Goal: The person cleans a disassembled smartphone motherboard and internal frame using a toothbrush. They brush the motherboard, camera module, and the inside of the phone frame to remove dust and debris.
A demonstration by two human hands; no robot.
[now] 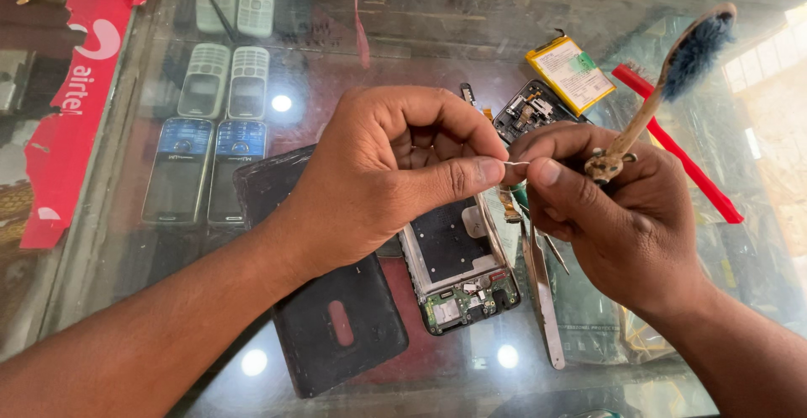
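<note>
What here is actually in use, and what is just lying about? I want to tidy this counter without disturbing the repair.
In use:
- left hand and right hand, pinching a tiny pale part
- worn brush, held in the right hand
- opened phone frame, below the hands

Lying about:
- black back cover
- tweezers
- yellow battery
- red strip
- keypad phones under the glass

Phone repair shop: glass display counter w/ handsets, opened phone.
</note>
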